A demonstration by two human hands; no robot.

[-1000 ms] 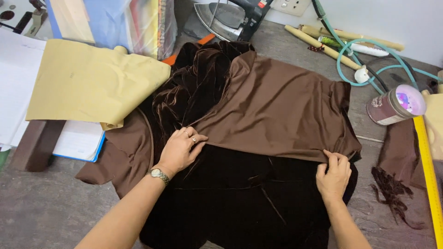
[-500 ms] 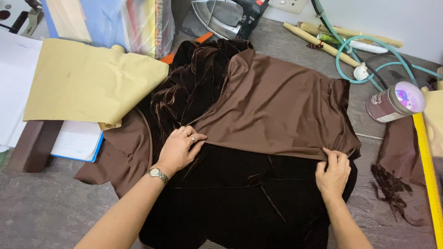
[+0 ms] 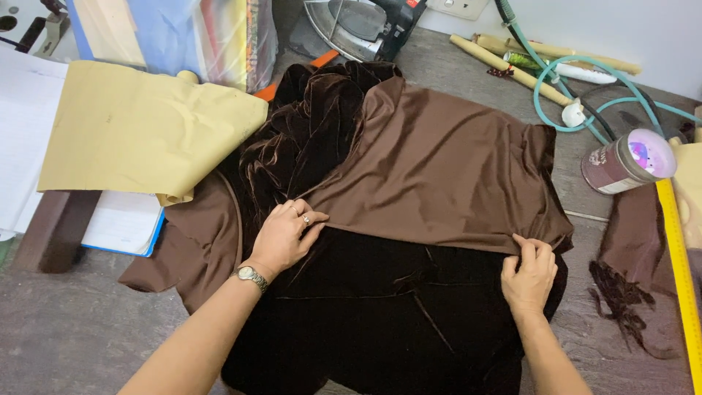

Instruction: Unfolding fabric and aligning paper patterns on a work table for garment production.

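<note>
Dark brown velvet cloth point(image 3: 380, 314) is spread flat over middle of grey bench point(image 3: 80, 336); smooth satin brown lining fabric point(image 3: 439, 168) is laid on top of it, covering upper half, w/ lower edge running left to right betw. both hands. Left hand point(image 3: 285, 238) is pressed on that edge at centre-left; fingers point(image 3: 311, 219) are bent & pinched on the lining edge; a ring is worn on one, a metal wristwatch point(image 3: 250, 276) on the wrist. Right hand point(image 3: 528, 272) is placed at lower right corner of lining; fingers point(image 3: 528, 247) are curled & closed on the corner. Crumpled velvet is bunched at top left of the pile. Mustard-yellow paper pattern sheet point(image 3: 139, 132) is lying left of fabric, partly over white papers point(image 3: 25, 139). Steam iron point(image 3: 358, 25) is seen at top; teal hose point(image 3: 585, 80) & wooden sticks point(image 3: 512, 69) at upper right; round tin w/ shiny lid point(image 3: 629, 161) near right edge; yellow ruler point(image 3: 680, 271) along far right, beside brown scrap w/ frayed threads point(image 3: 629, 278).
</note>
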